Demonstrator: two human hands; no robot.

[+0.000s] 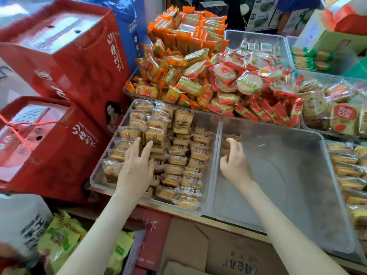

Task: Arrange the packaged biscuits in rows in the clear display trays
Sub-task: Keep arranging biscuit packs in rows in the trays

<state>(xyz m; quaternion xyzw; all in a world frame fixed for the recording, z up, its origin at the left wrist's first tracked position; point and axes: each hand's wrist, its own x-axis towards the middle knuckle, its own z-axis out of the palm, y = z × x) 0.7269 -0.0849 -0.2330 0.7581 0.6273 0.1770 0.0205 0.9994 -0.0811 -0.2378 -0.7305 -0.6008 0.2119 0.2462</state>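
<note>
Left hand (137, 167): palm down, forearm in from lower left, fingers straight and spread, tips resting on an upright biscuit pack (156, 139); nothing gripped.
Right hand (235, 163): fingers curled onto a small stack (232, 138) of packs, thumb side hidden.
Left tray (94, 178), centre of frame: nearly full, rows of packs (176, 161) on edge, looser at its far left.
Right tray (278, 185): only the small stack, in its far left corner.
Orange-wrapped heap (178, 62) behind both trays; red gift boxes (65, 56) at upper left.
</note>
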